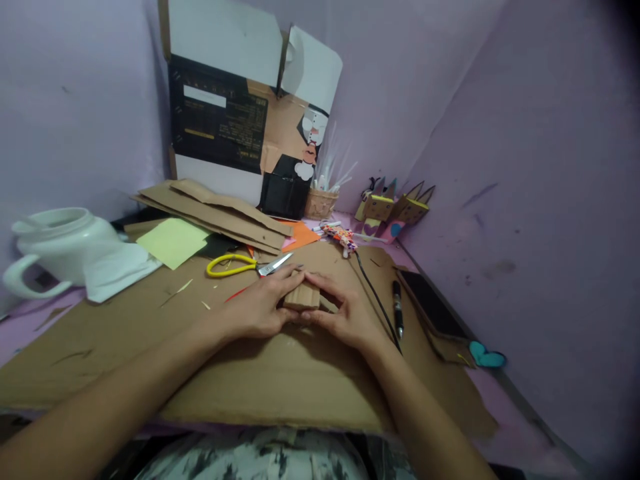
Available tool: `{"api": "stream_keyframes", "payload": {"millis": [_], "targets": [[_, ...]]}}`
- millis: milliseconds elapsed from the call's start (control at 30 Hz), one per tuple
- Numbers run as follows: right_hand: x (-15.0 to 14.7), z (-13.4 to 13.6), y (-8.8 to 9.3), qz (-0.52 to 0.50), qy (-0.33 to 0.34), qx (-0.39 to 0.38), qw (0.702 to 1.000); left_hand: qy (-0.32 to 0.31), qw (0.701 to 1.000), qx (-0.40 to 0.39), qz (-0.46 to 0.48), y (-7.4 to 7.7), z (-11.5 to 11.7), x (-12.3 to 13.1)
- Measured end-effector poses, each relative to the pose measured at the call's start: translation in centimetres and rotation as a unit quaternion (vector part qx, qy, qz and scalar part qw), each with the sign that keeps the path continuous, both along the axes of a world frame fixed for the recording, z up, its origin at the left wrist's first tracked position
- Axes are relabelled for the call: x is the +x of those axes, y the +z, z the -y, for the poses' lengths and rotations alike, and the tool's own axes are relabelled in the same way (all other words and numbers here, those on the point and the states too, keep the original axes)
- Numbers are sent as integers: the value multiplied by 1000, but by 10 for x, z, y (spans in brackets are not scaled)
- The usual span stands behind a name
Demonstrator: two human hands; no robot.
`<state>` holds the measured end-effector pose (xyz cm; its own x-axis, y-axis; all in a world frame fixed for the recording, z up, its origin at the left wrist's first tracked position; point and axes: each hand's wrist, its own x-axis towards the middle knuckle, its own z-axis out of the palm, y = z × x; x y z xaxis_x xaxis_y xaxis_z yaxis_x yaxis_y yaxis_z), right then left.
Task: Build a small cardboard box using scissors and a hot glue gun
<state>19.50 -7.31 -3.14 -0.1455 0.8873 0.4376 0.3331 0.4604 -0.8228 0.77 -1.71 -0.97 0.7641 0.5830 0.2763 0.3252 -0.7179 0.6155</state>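
Between both hands, just above the cardboard sheet, is a small brown folded cardboard piece, box-like in shape. My left hand pinches its left side, thumb at the near edge and fingers at the far edge. Gripping the right side in the same way is my right hand, its fingertips meeting the left ones at the top. Yellow-handled scissors lie just beyond my left hand, their blades pointing right. A thin red object lies beside the left wrist, partly hidden.
At left stands a white teapot-like pot, near yellow-green paper squares and stacked cardboard strips. A glue gun with a black cord lies behind. To the right are a pen and a dark phone-like slab. An opened box leans at the back.
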Motion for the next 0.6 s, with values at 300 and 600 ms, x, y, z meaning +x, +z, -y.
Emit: {"api": "stream_keyframes", "payload": {"millis": [300, 600], "targets": [[-1, 0, -2, 28, -9, 11, 1000, 4, 998, 53, -38, 3, 3, -1], [-4, -1, -2, -162, -41, -30, 985, 68, 950, -235, 192, 13, 1, 5]]}}
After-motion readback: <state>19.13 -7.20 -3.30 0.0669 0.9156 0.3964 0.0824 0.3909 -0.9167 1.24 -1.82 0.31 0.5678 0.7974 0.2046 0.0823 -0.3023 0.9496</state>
